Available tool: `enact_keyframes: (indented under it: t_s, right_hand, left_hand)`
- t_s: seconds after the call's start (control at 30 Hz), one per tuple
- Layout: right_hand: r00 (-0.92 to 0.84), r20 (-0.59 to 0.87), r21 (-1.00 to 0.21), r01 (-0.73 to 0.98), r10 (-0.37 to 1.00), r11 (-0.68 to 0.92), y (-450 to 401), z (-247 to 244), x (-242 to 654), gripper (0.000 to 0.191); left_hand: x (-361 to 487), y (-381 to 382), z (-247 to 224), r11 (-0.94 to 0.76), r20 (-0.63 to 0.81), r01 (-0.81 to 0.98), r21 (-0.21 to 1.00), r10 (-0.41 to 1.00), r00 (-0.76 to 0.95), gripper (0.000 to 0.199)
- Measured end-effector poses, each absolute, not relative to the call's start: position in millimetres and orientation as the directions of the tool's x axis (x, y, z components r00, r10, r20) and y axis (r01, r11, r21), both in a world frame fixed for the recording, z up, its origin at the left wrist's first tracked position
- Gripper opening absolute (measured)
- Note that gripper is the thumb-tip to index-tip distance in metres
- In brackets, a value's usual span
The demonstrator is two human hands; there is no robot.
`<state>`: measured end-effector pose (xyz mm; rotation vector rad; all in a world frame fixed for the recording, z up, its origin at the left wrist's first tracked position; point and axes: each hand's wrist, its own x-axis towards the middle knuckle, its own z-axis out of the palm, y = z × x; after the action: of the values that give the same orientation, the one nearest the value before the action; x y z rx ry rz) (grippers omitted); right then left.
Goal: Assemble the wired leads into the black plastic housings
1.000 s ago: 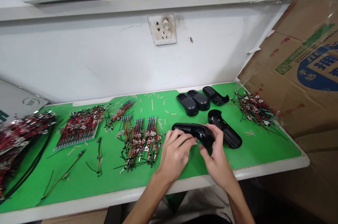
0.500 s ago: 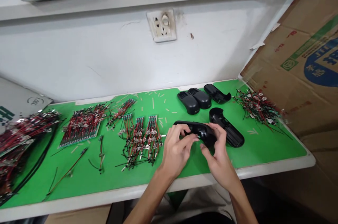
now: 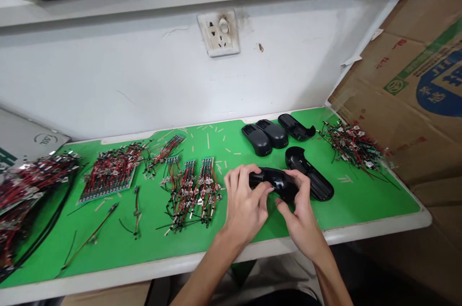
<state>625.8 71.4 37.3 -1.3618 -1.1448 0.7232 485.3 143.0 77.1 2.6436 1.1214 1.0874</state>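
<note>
Between my two hands is a black plastic housing [image 3: 278,180], a curved shell held just above the green mat. My left hand [image 3: 245,200] is closed about its left end, with the thumb and index fingertip pressed at the shell's inside. Something tiny and light shows at those fingertips, too small to name. My right hand [image 3: 299,202] grips the right end, fingers behind and thumb in front. Just right of it lies an open black shell [image 3: 314,178] with its hollow side up. Part of the held housing is hidden by my fingers.
Behind are two closed black housings [image 3: 257,139] and another open shell [image 3: 295,127]. Small circuit boards with red and black wires [image 3: 189,190] lie left, and a wire pile [image 3: 352,145] lies right. A cardboard box [image 3: 407,118] borders the right side.
My left hand has shifted slightly right and turned over the housing, covering more of its left end. The right hand keeps its grip. The view has moved slightly.
</note>
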Motion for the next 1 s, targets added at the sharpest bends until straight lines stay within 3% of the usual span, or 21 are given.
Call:
enact_keyframes:
  t_s: [0.2, 0.37, 0.43, 0.53, 0.8, 1.0]
  right_hand:
    - [0.329, 0.193, -0.975, 0.171, 0.925, 0.143, 70, 42, 625, 0.055]
    - [0.282, 0.189, -0.975, 0.165, 0.941, 0.147, 68, 47, 624, 0.053]
    - [0.264, 0.195, -0.973, 0.173, 0.944, 0.153, 67, 47, 624, 0.053]
    - [0.256, 0.211, -0.969, 0.184, 0.943, 0.167, 67, 46, 626, 0.049]
    - [0.266, 0.225, -0.972, 0.123, 0.937, 0.198, 64, 48, 627, 0.042]
    - [0.318, 0.107, -0.993, 0.089, 0.942, 0.083, 22, 63, 611, 0.039]
  left_hand:
    - [480, 147, 91, -0.743, 0.503, 0.596, 0.304, 0.656, 0.562, 0.021]
    - [467, 163, 105, -0.764, 0.342, 0.590, 0.261, 0.645, 0.683, 0.056]
    - [466, 168, 102, -0.786, 0.272, 0.566, 0.249, 0.618, 0.738, 0.048]
    - [467, 171, 90, -0.792, 0.302, 0.555, 0.255, 0.610, 0.732, 0.038]
    - [471, 157, 93, -0.803, 0.381, 0.558, 0.211, 0.593, 0.709, 0.039]
    - [460, 122, 122, -0.817, 0.295, 0.539, 0.203, 0.576, 0.762, 0.047]
